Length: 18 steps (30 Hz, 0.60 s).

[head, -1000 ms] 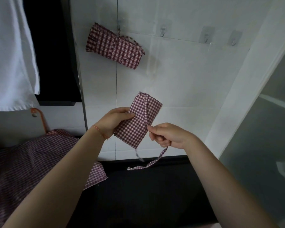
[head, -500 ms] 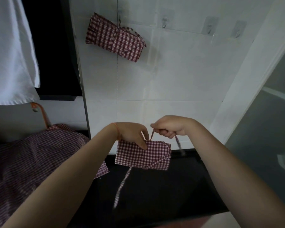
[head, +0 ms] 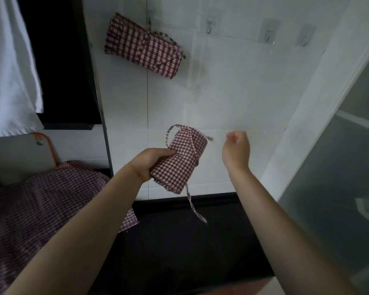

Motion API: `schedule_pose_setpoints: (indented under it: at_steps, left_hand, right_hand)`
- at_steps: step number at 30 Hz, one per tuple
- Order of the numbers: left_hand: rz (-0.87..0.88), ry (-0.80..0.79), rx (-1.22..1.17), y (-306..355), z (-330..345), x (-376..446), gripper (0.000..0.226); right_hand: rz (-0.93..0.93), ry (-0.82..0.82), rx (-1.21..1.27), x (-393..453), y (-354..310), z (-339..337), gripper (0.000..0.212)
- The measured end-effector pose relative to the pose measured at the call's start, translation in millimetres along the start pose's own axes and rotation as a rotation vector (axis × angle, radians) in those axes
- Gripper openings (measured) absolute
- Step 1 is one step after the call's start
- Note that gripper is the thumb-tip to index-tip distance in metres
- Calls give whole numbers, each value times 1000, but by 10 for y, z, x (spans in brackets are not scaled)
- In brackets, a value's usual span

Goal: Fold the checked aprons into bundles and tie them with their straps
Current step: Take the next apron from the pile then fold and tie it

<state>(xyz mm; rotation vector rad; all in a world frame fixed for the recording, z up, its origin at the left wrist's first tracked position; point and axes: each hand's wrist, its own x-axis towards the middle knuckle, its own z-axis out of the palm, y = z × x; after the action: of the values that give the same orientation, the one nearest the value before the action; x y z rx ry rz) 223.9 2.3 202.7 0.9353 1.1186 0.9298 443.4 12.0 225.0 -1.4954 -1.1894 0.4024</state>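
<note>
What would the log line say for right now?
left hand: grips apron bundle | right hand: fisted, pulling strap | bundle: not yet tied

Both forearms are bare up to the lower edge of the picture, with no sleeves in sight. The left hand (head: 150, 161) has a thin red-orange string bracelet (head: 136, 174) around its wrist. The right hand (head: 236, 150) wears nothing on its wrist and shows no ring, though it is blurred. Neither hand is gloved.
</note>
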Motion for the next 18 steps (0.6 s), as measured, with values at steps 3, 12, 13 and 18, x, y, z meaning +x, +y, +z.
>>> schedule_pose_setpoints:
  at_steps: [3, 12, 13, 18]
  left_hand:
    - [-8, -93, -225, 29, 60, -60, 19]
    - [3, -211, -448, -31, 63, -65, 32]
    - [-1, -186, -443, -59, 30, -42, 30]
    - [-12, 138, -199, -195, -155, 117, 34]
  right_hand:
    - [142, -454, -68, -114, 162, 147, 22]
    - [422, -1090, 456, -352, 221, 260, 17]
    - [429, -1088, 399, -349, 205, 252, 17]
    - [265, -1020, 3, -198, 156, 158, 22]
